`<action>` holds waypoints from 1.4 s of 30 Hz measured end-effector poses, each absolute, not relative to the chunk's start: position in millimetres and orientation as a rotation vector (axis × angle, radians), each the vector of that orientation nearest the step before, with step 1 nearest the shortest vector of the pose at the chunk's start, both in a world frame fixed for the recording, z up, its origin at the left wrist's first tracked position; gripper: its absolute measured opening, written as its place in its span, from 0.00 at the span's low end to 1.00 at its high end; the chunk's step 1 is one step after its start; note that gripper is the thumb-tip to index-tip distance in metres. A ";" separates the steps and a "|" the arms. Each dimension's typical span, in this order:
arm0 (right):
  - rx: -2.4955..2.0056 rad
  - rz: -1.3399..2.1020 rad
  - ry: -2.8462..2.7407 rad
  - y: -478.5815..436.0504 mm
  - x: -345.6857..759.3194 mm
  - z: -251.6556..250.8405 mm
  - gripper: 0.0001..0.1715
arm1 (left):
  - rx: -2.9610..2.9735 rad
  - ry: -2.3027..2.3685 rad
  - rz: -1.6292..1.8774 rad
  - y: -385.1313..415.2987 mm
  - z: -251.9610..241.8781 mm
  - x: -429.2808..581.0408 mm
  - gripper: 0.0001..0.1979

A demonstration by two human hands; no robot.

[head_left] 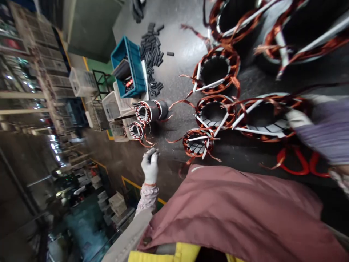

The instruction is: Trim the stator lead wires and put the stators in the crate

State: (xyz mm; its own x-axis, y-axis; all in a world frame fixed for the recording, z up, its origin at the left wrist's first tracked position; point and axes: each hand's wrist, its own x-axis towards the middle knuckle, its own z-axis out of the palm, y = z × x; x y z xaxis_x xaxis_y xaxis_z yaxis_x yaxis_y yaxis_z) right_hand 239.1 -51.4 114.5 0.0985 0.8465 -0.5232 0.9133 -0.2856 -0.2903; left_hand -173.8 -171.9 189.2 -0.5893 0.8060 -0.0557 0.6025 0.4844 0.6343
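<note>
My left hand (149,164), in a white glove with a patterned sleeve, hovers near the edge of the dark worktable (174,65). Its fingers are curled together; anything inside them is hidden. The nearest things are a small copper-wound stator (197,142) with white strips and another small stator lying on its side (136,130). My right hand (293,118), gloved, with a blurred purple sleeve, rests against a larger stator (263,116). Its fingers are smeared by motion.
More wound stators stand on the table (215,71) (214,111), and big ones sit at top right (234,18). A blue crate (128,67), a pile of short black tubes (152,47) and white baskets (114,105) lie beyond. Red tool handles (300,162) lie near my pink garment (231,211).
</note>
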 end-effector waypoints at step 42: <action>1.629 -0.578 2.114 -59.9 189.2 113.8 0.13 | 2.632 1.244 -0.240 -134.0 77.0 -159.0 0.14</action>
State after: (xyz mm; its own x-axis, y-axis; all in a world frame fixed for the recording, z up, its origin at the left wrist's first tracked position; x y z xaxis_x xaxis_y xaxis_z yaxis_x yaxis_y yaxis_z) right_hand 189.2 -59.9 113.8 -0.2346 0.8006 -0.5514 0.9698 0.2319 -0.0759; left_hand -159.0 -134.0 77.0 0.6282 0.7403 -0.2395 0.7762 -0.6174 0.1276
